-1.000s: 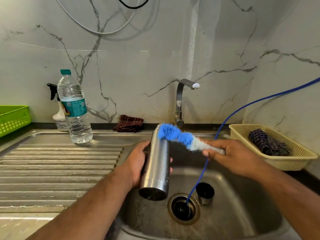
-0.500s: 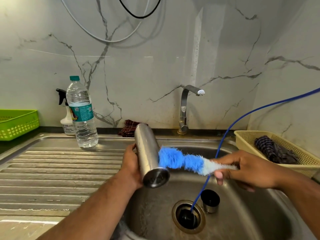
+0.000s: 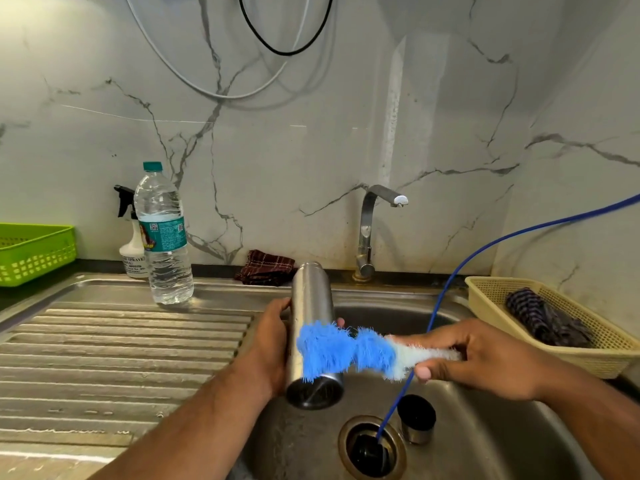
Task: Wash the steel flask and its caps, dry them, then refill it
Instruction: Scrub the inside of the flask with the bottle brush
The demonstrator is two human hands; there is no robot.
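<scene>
My left hand (image 3: 268,344) grips the steel flask (image 3: 310,306) over the sink basin (image 3: 485,445), base toward me and mouth pointing away. My right hand (image 3: 485,358) holds a bottle brush (image 3: 349,351) by its white end. Its blue bristles lie against the lower side of the flask near the base. A steel cap with a dark inside (image 3: 415,419) stands in the basin beside the drain (image 3: 372,448). A plastic water bottle (image 3: 162,237) with a green lid stands on the drainboard's back edge.
A blue hose (image 3: 485,251) runs from the right wall down into the drain. The tap (image 3: 372,230) stands behind the basin. A beige basket with a dark cloth (image 3: 547,320) sits right. A spray bottle (image 3: 131,251), green basket (image 3: 34,251) and checked cloth (image 3: 266,268) are at the back.
The brush slid from the flask's mouth end down its side to the base end. My left hand tilted the flask more upright and lowered it over the basin.
</scene>
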